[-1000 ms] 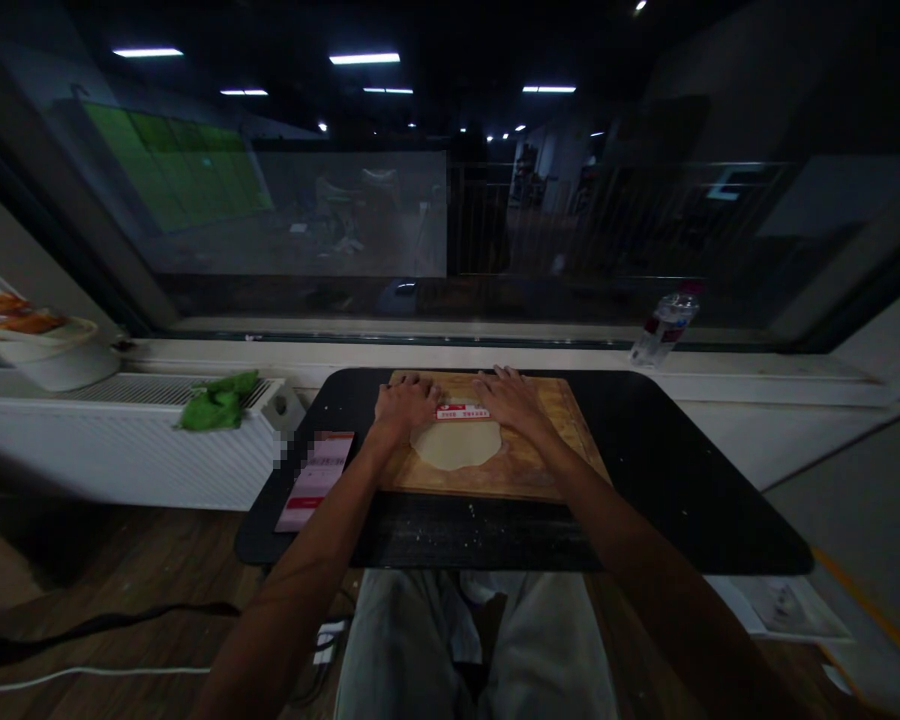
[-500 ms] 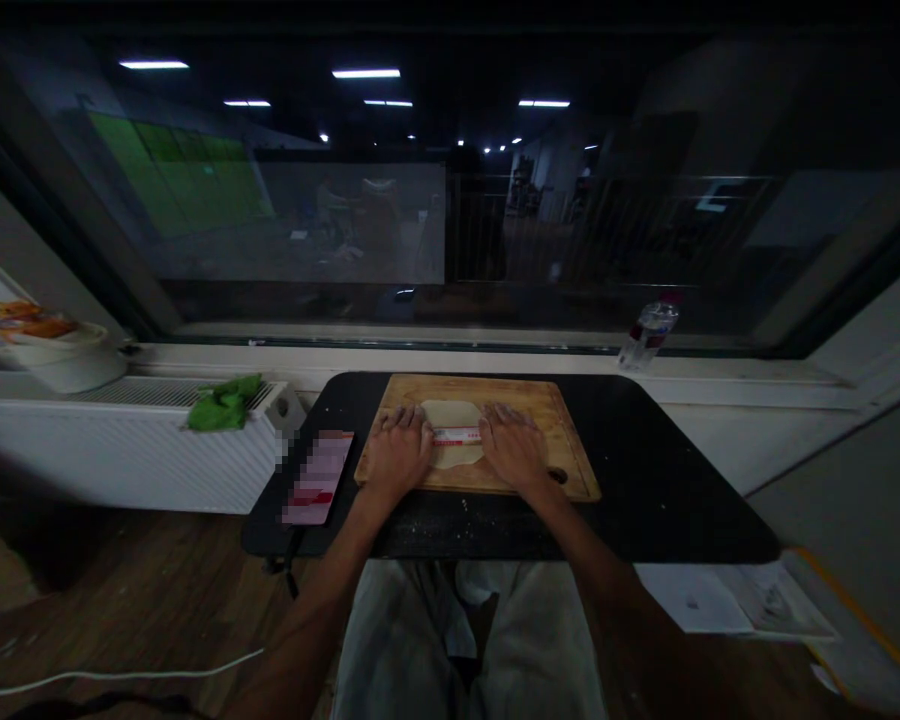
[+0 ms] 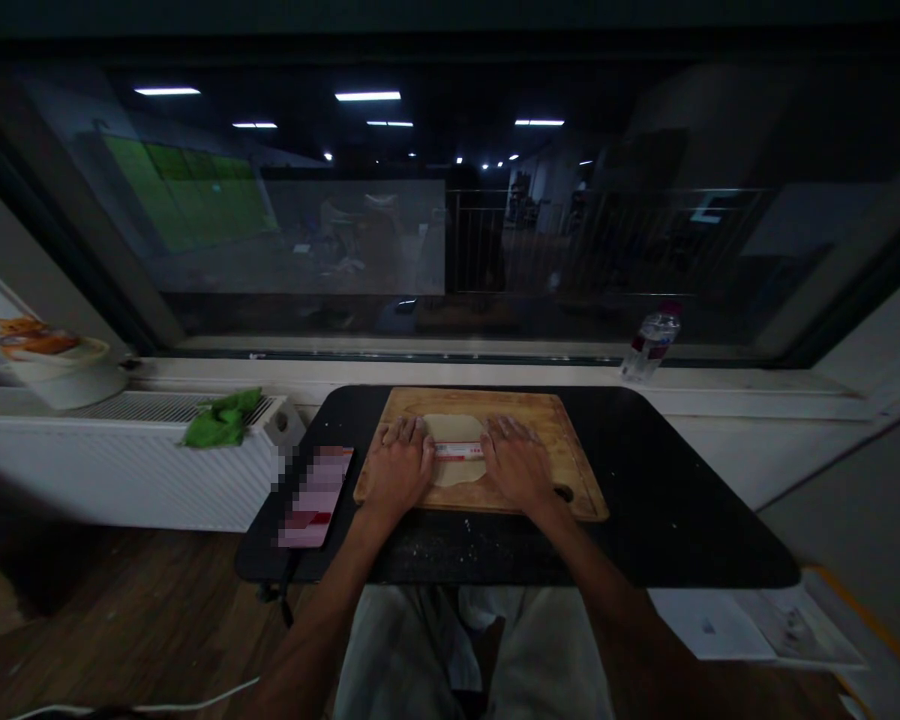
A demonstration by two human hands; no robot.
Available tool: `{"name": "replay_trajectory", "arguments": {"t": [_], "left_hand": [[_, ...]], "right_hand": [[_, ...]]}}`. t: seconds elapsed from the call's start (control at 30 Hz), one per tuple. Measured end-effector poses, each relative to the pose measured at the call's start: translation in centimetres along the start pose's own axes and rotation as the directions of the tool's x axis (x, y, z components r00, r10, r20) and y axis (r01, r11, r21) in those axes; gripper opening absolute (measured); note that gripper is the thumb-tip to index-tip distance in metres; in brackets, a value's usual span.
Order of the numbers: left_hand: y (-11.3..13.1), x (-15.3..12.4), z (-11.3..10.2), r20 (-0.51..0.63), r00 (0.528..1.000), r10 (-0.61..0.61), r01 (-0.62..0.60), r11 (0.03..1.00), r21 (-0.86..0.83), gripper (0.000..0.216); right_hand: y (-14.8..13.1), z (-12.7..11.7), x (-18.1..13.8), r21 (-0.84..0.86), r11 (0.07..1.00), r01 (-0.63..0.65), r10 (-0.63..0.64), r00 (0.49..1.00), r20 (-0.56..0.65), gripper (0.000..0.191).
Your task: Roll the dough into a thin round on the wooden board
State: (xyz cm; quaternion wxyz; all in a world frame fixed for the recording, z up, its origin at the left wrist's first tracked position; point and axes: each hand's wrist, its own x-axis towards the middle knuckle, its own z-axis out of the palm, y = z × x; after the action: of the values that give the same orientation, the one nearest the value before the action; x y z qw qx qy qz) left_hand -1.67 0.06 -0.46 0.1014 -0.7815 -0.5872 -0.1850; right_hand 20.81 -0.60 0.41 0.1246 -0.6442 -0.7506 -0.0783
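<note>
A thin sheet of pale dough lies on a wooden cutting board. Across the dough, roughly level from left to right, is a rolling pin with a white and red printed label around its middle. My left hand bends over the pin's left end, and my right hand does the same at its right end. Both palms face down, and the ends of the pin are hidden beneath them. Flour dusts some of the fingers.
The board rests on a black table with crumbs at its front edge. A phone-like pink screen lies left. A water bottle stands on the windowsill. On the radiator are a green cloth and a white tub.
The whole view has shifted, with the table and hands appearing slightly lower. Both hands remain on the rolling pin, which has hardly moved over the dough.
</note>
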Motion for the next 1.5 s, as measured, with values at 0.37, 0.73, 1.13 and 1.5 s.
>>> {"name": "replay_trajectory", "arguments": {"t": [0.37, 0.73, 1.13, 1.5], "left_hand": [[-0.8, 5.5, -0.2, 0.179, 0.981, -0.071, 0.07, 0.997, 0.013, 0.052], [-1.2, 6.3, -0.3, 0.209, 0.976, -0.055, 0.055, 0.998, 0.006, 0.049], [0.6, -1.4, -1.4, 0.098, 0.994, -0.039, 0.045, 0.997, -0.059, 0.055], [-0.1, 1.4, -1.3, 0.138, 0.99, -0.014, 0.021, 0.999, -0.046, 0.058]], "right_hand": [[0.9, 0.5, 6.2, 0.027, 0.999, -0.038, 0.034, 0.992, 0.124, 0.057], [0.7, 0.0, 6.7, 0.05, 0.996, -0.067, 0.059, 0.987, 0.146, 0.061], [-1.0, -0.6, -1.4, 0.044, 0.998, -0.045, 0.046, 0.999, -0.014, 0.054], [-0.6, -0.8, 1.4, 0.024, 0.999, -0.042, 0.041, 0.999, 0.031, 0.056]]}}
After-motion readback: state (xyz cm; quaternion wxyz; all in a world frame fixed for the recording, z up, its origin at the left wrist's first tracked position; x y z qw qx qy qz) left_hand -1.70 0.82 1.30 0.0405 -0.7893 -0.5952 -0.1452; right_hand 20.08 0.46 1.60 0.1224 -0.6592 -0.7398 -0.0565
